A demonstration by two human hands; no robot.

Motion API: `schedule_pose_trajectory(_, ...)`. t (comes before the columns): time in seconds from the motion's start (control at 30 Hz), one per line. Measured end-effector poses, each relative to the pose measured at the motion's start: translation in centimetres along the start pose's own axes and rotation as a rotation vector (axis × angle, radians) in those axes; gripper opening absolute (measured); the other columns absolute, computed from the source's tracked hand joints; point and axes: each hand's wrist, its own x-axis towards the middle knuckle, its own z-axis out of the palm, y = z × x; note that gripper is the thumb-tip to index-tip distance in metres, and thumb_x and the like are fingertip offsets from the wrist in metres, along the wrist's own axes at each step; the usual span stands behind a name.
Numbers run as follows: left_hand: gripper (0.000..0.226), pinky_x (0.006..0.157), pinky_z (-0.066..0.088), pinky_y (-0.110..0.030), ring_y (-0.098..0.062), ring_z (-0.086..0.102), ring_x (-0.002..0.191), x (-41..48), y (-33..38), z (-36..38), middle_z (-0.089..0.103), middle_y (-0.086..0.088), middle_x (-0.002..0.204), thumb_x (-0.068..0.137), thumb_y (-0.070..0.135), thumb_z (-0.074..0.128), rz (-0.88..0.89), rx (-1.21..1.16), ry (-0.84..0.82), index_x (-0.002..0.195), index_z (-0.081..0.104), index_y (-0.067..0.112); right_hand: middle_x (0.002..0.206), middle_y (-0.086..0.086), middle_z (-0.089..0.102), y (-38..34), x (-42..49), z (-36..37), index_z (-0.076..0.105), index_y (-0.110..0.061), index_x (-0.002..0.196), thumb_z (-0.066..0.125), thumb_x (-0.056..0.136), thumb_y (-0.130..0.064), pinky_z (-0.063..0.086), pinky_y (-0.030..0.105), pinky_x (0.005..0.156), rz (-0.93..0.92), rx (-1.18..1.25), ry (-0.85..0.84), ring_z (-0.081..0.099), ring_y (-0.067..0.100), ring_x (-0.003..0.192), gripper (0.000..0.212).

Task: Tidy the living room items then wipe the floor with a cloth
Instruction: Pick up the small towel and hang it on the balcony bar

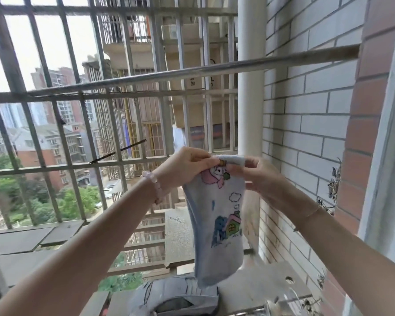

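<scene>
A small pale blue cloth (217, 220) printed with a cartoon girl, a cloud and a little house hangs down in front of me. My left hand (185, 166) pinches its top edge on the left side. My right hand (258, 176) pinches the same top edge on the right side. Both hands hold the cloth up below a slanted metal pole (192, 73) that spans the barred balcony enclosure.
Metal window bars (82, 124) close off the front and left, with buildings and trees far below. A white drainpipe (250, 87) and a tiled brick wall (310, 115) stand on the right. A grey shoe (176, 297) lies on the ledge (260, 283) beneath the cloth.
</scene>
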Motion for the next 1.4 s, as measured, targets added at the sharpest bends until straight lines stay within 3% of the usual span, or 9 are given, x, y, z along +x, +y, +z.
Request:
schedule_pose_trajectory(0.1, 0.007, 0.063, 0.054, -0.017, -0.001, 0.065, 0.068, -0.2, -0.8, -1.1, 0.069, 0.001, 0.082, 0.084, 0.026, 0.063, -0.024, -0.100, 0.101, 0.082, 0.069, 0.021, 0.085, 0.005, 0.071, -0.6, 0.5, 0.4, 0.068, -0.009, 0.097, 0.070, 0.067, -0.024, 0.054, 0.026, 0.062, -0.045, 0.104, 0.057, 0.067, 0.019, 0.077, 0.033)
schedule_pose_trajectory(0.27, 0.016, 0.073, 0.058, -0.031, -0.013, 0.068, 0.088, -1.6, -2.4, -2.2, 0.070, -0.005, 0.095, 0.080, 0.011, 0.067, -0.138, -0.245, -0.017, 0.095, 0.067, 0.011, 0.086, 0.005, 0.072, -1.0, 1.4, 0.8, 0.068, -0.011, 0.096, 0.070, 0.071, -0.023, 0.057, 0.030, 0.068, -0.042, 0.191, 0.133, 0.067, 0.023, 0.080, 0.028)
schedule_pose_trajectory(0.43, 0.008, 0.059, 0.056, -0.023, -0.009, 0.068, 0.068, -1.2, -1.9, -1.0, 0.068, -0.009, 0.086, 0.080, 0.003, 0.068, -0.117, -0.342, 0.257, 0.087, 0.066, 0.007, 0.097, -0.011, 0.057, -0.2, -0.3, 2.9, 0.053, -0.020, 0.110, 0.068, 0.081, -0.035, 0.048, 0.015, 0.070, -0.235, -0.510, 0.476, 0.056, 0.000, 0.086, 0.036)
schedule_pose_trajectory(0.6, 0.022, 0.065, 0.054, -0.026, -0.015, 0.068, 0.077, -0.8, -1.6, 0.0, 0.071, -0.012, 0.092, 0.091, 0.029, 0.056, -0.192, -0.435, 0.151, 0.092, 0.069, 0.011, 0.106, -0.007, 0.063, 0.2, -2.4, 5.9, 0.051, -0.017, 0.116, 0.067, 0.073, -0.040, 0.053, 0.020, 0.080, -0.187, -0.140, 0.115, 0.063, 0.006, 0.097, 0.051)
schedule_pose_trajectory(0.73, 0.028, 0.080, 0.055, -0.034, -0.017, 0.068, 0.088, -1.0, -2.1, -0.3, 0.072, -0.006, 0.096, 0.092, 0.036, 0.053, -0.204, -0.448, 0.083, 0.098, 0.069, 0.014, 0.102, -0.007, 0.064, 0.5, -1.7, 5.8, 0.055, -0.014, 0.114, 0.071, 0.076, -0.027, 0.050, 0.010, 0.072, -0.180, -0.151, 0.215, 0.062, 0.004, 0.093, 0.044)
schedule_pose_trajectory(0.93, 0.022, 0.066, 0.056, -0.025, -0.009, 0.069, 0.072, -1.3, -1.8, 0.7, 0.071, -0.006, 0.088, 0.078, 0.012, 0.073, -0.213, -0.359, 0.204, 0.098, 0.065, 0.006, 0.086, -0.002, 0.072, 1.2, -1.2, 5.8, 0.067, -0.024, 0.091, 0.067, 0.083, -0.017, 0.055, 0.025, 0.075, -0.206, -0.133, 0.218, 0.069, 0.012, 0.082, 0.011)
schedule_pose_trajectory(1.07, 0.014, 0.061, 0.055, -0.022, -0.008, 0.065, 0.062, -1.3, -2.1, 0.2, 0.067, -0.007, 0.080, 0.079, -0.004, 0.066, -0.188, -0.346, 0.228, 0.088, 0.063, 0.007, 0.077, -0.007, 0.074, 0.8, -0.8, 4.4, 0.071, -0.023, 0.088, 0.065, 0.084, -0.013, 0.054, 0.022, 0.068, -0.123, -0.023, 0.188, 0.070, 0.010, 0.076, 0.013)
schedule_pose_trajectory(1.23, 0.014, 0.068, 0.056, -0.021, -0.011, 0.064, 0.074, -1.3, -4.1, -3.3, 0.067, -0.005, 0.083, 0.082, -0.002, 0.062, -0.180, -0.262, 0.269, 0.086, 0.062, 0.011, 0.071, -0.008, 0.072, -0.4, 0.4, 0.1, 0.071, -0.023, 0.079, 0.067, 0.084, -0.017, 0.052, 0.021, 0.056, -0.040, -0.045, 0.306, 0.067, 0.006, 0.065, 0.009)
schedule_pose_trajectory(1.4, 0.014, 0.072, 0.055, -0.024, -0.014, 0.063, 0.081, -1.5, -7.1, -6.4, 0.066, -0.006, 0.087, 0.082, -0.002, 0.061, -0.229, -0.225, 0.332, 0.088, 0.061, 0.011, 0.080, 0.001, 0.071, -1.5, 1.5, -3.3, 0.071, -0.014, 0.091, 0.069, 0.081, -0.019, 0.054, 0.029, 0.068, 0.018, -0.017, 0.392, 0.065, 0.017, 0.074, 0.011)
